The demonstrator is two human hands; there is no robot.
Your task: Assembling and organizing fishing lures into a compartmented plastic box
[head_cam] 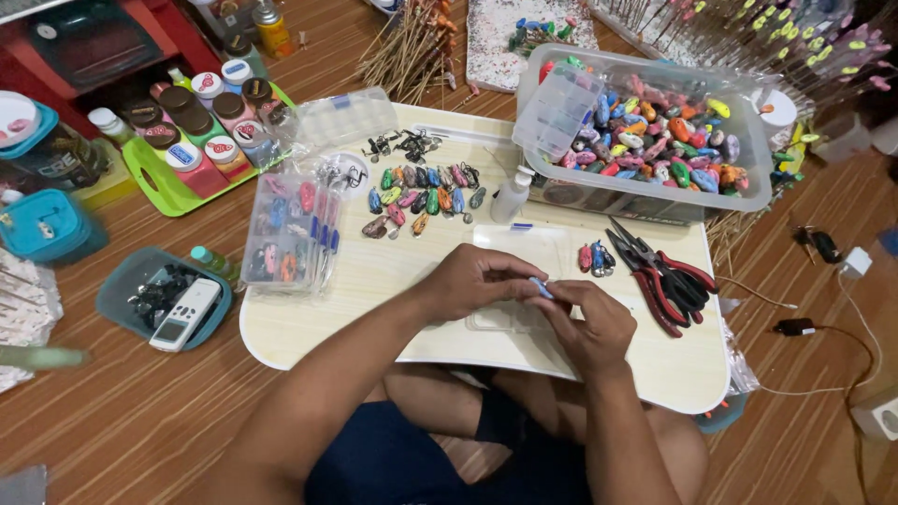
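Together we are pinching a small blue bead [541,286] between our left hand [477,281] and right hand [589,323], low over the bench [374,281], keeping the pliers [669,276] within reach.

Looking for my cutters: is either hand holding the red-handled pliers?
No, the red-handled pliers lie on the pale lap table, apart from the right hand and left hand.

Wood-grain plank floor [140,411] fills lower left & right edge. Low cream lap table [393,271] at centre. Red shelf unit [140,37] upper left. White wall socket [884,418] lower right. Even indoor light.
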